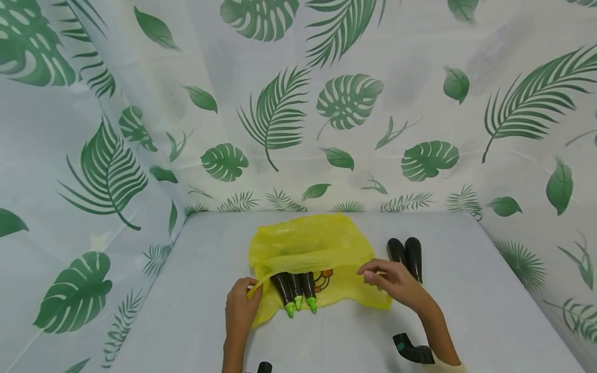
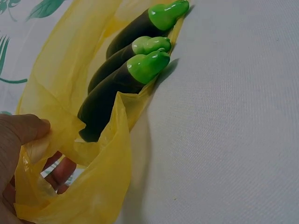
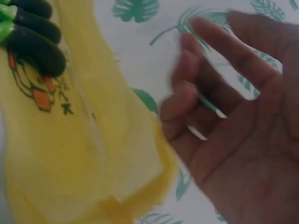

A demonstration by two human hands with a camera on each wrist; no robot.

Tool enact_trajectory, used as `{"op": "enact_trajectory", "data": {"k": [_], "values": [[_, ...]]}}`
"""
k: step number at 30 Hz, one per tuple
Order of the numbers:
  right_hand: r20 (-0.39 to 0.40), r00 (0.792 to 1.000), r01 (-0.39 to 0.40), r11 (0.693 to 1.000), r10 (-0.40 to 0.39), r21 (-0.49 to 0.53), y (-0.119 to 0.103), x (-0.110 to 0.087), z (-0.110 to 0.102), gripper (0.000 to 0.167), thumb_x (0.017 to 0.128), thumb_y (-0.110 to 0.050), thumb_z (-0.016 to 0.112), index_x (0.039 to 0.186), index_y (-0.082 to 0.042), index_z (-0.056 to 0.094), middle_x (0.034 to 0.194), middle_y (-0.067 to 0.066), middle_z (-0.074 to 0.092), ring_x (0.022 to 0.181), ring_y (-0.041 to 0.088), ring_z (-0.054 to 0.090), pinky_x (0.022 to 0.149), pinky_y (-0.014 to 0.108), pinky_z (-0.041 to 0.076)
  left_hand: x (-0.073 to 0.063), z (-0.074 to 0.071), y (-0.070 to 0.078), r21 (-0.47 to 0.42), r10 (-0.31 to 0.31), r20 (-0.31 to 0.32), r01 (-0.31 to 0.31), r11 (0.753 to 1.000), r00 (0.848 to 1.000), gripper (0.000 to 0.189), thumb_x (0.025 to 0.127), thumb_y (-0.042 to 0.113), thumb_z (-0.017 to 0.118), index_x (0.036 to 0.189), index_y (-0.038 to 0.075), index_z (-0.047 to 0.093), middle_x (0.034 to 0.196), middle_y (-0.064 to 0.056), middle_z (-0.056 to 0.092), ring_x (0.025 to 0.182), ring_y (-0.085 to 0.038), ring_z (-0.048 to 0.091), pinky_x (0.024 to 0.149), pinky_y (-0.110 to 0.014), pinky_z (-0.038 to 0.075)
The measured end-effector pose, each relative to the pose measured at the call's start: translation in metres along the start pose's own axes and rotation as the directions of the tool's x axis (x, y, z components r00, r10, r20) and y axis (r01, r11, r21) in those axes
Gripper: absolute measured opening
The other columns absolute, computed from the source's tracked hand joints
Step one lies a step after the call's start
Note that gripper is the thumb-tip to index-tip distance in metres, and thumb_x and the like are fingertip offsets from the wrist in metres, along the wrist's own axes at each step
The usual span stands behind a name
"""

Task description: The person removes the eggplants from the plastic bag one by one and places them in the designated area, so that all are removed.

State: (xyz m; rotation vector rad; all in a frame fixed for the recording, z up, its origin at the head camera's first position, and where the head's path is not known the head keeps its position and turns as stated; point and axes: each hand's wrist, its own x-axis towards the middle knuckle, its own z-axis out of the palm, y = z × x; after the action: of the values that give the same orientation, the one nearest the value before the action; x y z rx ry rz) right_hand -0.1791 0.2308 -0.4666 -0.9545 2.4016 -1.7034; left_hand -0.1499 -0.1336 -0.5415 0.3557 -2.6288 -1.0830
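A yellow plastic bag [image 1: 308,235] lies spread on the table, its upper layer lifted at the near edge. Three dark eggplants [image 1: 293,287] with bright green stem ends lie side by side in its mouth, stems toward me. At the bag's left corner my left hand [image 1: 242,305] pinches the plastic; in the left wrist view the thumb [image 2: 35,128] lies over the film with fingers behind it. Over the bag's right side hovers my right hand [image 1: 396,282], fingers loosely bent and nothing between them. The right wrist view shows that hand [image 3: 243,135] beside the bag [image 3: 93,154].
Two more eggplants [image 1: 413,256] lie on the white table [image 1: 200,259] to the right of the bag, partly behind my right hand. Leaf-patterned cloth [image 1: 298,119] hangs at the back and both sides. A dark wrist strap [image 1: 412,349] sits by the right forearm.
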Motion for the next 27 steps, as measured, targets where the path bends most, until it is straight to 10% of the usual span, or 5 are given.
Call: {"op": "enact_trajectory", "data": {"k": [7,14,27], "values": [[0.313,0.923,-0.237,0.971,0.223,0.007,0.021,0.013,0.041,0.028,0.101,-0.019,0.052,0.122,-0.004,0.063,0.109,0.019,0.068,0.093,0.023,0.067,0.075,0.036,0.058,-0.001,0.0,0.001,-0.002,0.004,0.007,-0.004,1.0,1.0,0.01,0.088,0.019,0.07,0.095,0.012,0.069,0.106,-0.005,0.068,0.093,-0.022,0.065,0.082,-0.041,0.055],[0.245,0.876,-0.464,0.865,0.416,0.191,0.033,0.021,0.071,0.046,0.102,-0.022,0.051,0.128,0.015,0.05,0.122,0.032,0.058,0.11,0.038,0.063,0.087,0.043,0.057,0.002,-0.001,0.004,-0.003,0.01,0.009,-0.01,1.0,1.0,0.012,0.087,0.02,0.07,0.096,0.012,0.069,0.105,-0.005,0.068,0.093,-0.022,0.065,0.081,-0.042,0.055],[0.084,0.798,-0.59,0.743,0.597,0.316,0.04,0.034,0.097,0.046,0.102,-0.021,0.051,0.128,0.017,0.046,0.126,0.032,0.055,0.115,0.04,0.061,0.084,0.043,0.058,0.003,0.001,0.002,0.003,0.009,0.005,-0.009,1.0,1.0,0.011,0.087,0.02,0.071,0.095,0.011,0.069,0.103,-0.006,0.068,0.091,-0.022,0.065,0.082,-0.042,0.056]]}}
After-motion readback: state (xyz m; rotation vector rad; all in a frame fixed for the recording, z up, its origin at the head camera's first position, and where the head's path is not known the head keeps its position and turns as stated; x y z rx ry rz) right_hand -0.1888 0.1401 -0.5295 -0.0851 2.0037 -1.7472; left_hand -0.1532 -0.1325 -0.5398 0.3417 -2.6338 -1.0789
